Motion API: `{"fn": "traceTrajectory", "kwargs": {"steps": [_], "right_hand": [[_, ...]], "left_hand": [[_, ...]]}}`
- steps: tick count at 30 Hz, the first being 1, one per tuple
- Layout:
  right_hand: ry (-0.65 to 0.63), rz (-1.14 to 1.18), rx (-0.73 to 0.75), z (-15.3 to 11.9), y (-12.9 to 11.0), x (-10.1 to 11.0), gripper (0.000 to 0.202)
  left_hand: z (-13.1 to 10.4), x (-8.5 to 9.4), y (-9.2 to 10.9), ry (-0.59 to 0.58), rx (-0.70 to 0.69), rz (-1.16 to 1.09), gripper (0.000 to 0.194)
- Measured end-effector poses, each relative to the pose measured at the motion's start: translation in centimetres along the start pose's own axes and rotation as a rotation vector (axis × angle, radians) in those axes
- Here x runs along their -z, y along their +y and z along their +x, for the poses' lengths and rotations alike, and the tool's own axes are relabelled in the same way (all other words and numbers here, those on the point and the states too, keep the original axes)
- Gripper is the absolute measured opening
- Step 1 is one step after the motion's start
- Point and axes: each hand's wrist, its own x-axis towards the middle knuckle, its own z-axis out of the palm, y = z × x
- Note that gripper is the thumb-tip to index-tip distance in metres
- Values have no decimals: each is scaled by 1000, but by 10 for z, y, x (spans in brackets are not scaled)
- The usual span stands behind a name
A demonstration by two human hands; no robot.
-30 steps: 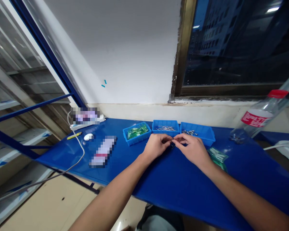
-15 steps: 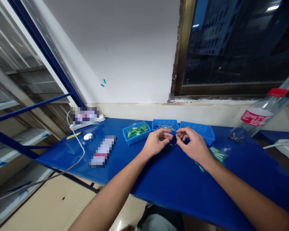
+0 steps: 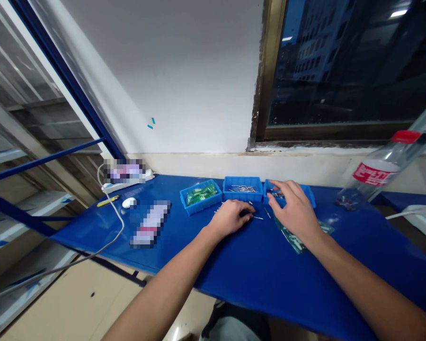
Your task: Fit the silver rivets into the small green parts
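My left hand (image 3: 233,215) rests low over the blue table with curled fingers. A thin metal pin (image 3: 258,218) sticks out at its fingertips and seems pinched there. My right hand (image 3: 294,208) is held with thumb and fingers apart at the front of the right blue bin (image 3: 309,194), which has small dark and silver parts inside. Between the hands, another thin metal piece (image 3: 267,212) lies on the table. The middle blue bin (image 3: 242,195) holds many loose silver pins. Under my right wrist lie green-tinted clear packets (image 3: 294,241), partly covered.
A left blue bin (image 3: 202,206) holds green packets. Further left are a blurred-out flat object (image 3: 151,223), a white mouse-like item (image 3: 129,202), a yellow cutter (image 3: 108,201) and a cable (image 3: 122,227). At right stands a red-capped plastic bottle (image 3: 376,173).
My hands have moved apart. The right hand went right and up to its bin with fingers spreading; the left dropped slightly towards the table. More of the green-tinted packets now shows.
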Motion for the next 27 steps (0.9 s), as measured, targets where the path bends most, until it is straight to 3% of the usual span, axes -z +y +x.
{"fn": "traceTrajectory", "kwargs": {"steps": [4,8,13,20,23,27], "right_hand": [[-91,167,-9,-6,-16,-7,28],[-187,280,-24,-12,-22,-15,18],[-169,358,-85,-15,-22,-20,13],[-140,289,-58,-14,-24,-20,22],[-133,306,-102,-13,-23,-19,17],[-174,390,-103,-12,-20,-18,14]], "left_hand": [[1,1,3,89,84,-138,21],[2,-1,5,227,173,-491,23],[3,-4,0,209,222,-785,32],[3,-5,7,174,231,-838,49],[2,-1,11,178,264,-682,47],[1,4,12,87,265,-438,43]]}}
